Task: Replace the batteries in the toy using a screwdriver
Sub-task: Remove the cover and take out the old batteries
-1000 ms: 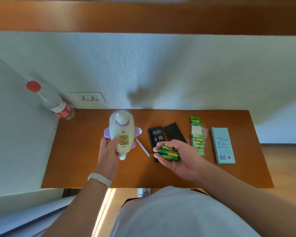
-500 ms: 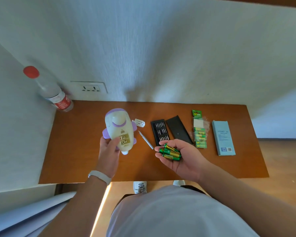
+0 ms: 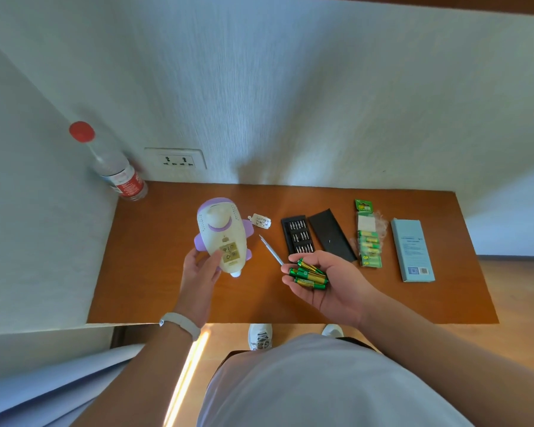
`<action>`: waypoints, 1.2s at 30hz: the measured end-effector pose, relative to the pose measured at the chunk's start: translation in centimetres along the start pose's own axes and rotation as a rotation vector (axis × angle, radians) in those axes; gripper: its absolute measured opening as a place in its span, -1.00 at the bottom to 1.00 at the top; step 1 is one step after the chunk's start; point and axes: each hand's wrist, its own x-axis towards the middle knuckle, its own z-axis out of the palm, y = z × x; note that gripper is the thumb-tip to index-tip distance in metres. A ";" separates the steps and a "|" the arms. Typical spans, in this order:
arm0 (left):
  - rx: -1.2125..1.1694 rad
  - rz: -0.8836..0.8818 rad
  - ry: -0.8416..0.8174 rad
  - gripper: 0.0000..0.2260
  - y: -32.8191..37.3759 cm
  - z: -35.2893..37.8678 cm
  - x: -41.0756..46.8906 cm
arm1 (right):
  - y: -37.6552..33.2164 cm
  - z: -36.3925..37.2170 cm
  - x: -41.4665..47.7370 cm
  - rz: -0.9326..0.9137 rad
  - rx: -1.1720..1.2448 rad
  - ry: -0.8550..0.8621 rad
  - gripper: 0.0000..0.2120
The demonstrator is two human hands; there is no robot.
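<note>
My left hand (image 3: 201, 272) grips a cream and purple plane-shaped toy (image 3: 221, 234) above the wooden table (image 3: 154, 272), its underside facing me with the open battery compartment (image 3: 229, 252) showing metal contacts. My right hand (image 3: 327, 282) is cupped palm up and holds several green and gold batteries (image 3: 309, 275). The small white battery cover (image 3: 261, 221) lies on the table right of the toy. A thin silver screwdriver (image 3: 271, 249) lies between the toy and my right hand.
An open black bit case (image 3: 299, 237) and its lid (image 3: 332, 235) lie beyond my right hand. Further right are a green battery pack (image 3: 368, 238) and a pale blue box (image 3: 412, 249). A red-capped bottle (image 3: 117, 171) stands in the back left corner by a wall socket (image 3: 176, 160).
The camera view has shifted, so the table sits lower in frame. The toy has tilted a little to the left in my left hand, uncovering the battery cover behind it. My right hand keeps the batteries.
</note>
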 end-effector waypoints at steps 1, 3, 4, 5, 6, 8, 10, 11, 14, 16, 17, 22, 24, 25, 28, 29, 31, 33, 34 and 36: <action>0.007 -0.002 0.009 -0.57 -0.1 0.0 -0.2 | 0.0 -0.2 0.0 0.002 -0.002 -0.004 -0.77; 0.042 0.001 0.022 -0.58 -0.4 0.1 -0.9 | -0.1 -0.6 -0.1 0.004 -0.004 -0.012 -0.78; 0.068 0.003 0.031 -0.59 -0.5 0.2 -1.3 | -0.2 -0.8 -0.2 0.004 -0.007 -0.017 -0.78; 0.093 0.002 0.044 -0.60 -0.6 0.3 -1.6 | -0.3 -1.0 -0.3 0.004 -0.009 -0.022 -0.78; 0.116 0.000 0.065 -0.59 -0.7 0.4 -1.9 | -0.4 -1.3 -0.4 0.006 -0.010 -0.026 -0.78; 0.188 0.005 0.142 -0.58 -1.0 0.7 -2.7 | -0.8 -1.9 -0.7 0.009 -0.008 -0.037 -0.79; 0.303 0.040 0.235 -0.66 -1.6 0.9 -3.7 | -1.2 -2.5 -1.0 0.011 -0.005 -0.054 -0.80; 0.364 0.060 0.258 -0.71 -2.1 1.0 -4.4 | -1.5 -2.9 -1.2 0.012 -0.004 -0.059 -0.80; 0.524 0.096 0.249 -0.80 -3.9 2.0 -6.2 | -2.4 -4.5 -2.0 0.013 0.000 -0.056 -0.79; 0.639 0.133 0.220 -0.81 -4.8 3.3 -7.1 | -3.1 -5.8 -2.5 0.010 -0.001 -0.052 -0.78; 0.698 0.161 0.200 -0.81 -5.0 4.2 -7.5 | -3.4 -6.6 -2.8 0.010 0.001 -0.053 -0.79; 0.968 0.371 0.111 -0.73 -6.0 9.5 -7.9 | -5.4 -11.1 -4.5 0.007 0.025 -0.060 -0.81; 1.066 0.426 0.069 -0.70 -6.1 12.3 -7.8 | -6.2 -13.3 -5.0 0.004 0.040 -0.054 -0.81; 1.114 0.457 0.047 -0.68 -6.1 13.8 -7.8 | -6.6 -14.5 -5.3 0.002 0.050 -0.050 -0.80; 1.227 0.587 -0.015 -0.64 -6.2 18.4 -7.6 | -7.6 -17.8 -6.0 -0.014 0.093 -0.028 -0.79; 1.256 0.628 -0.035 -0.63 -6.2 19.9 -7.4 | -8.0 -18.9 -6.2 -0.023 0.110 -0.019 -0.79; 1.311 0.678 -0.079 -0.61 -6.4 22.8 -7.1 | -8.6 -21.0 -6.5 -0.043 0.138 -0.005 -0.79; 1.362 0.702 -0.120 -0.59 -6.6 25.4 -6.6 | -9.3 -22.9 -6.9 -0.061 0.160 0.000 -0.78; 1.384 0.721 -0.144 -0.59 -6.8 26.6 -6.4 | -9.7 -23.8 -7.1 -0.068 0.170 0.002 -0.78; 1.434 0.749 -0.201 -0.58 -7.2 29.1 -6.1 | -10.4 -25.5 -7.5 -0.082 0.197 0.012 -0.77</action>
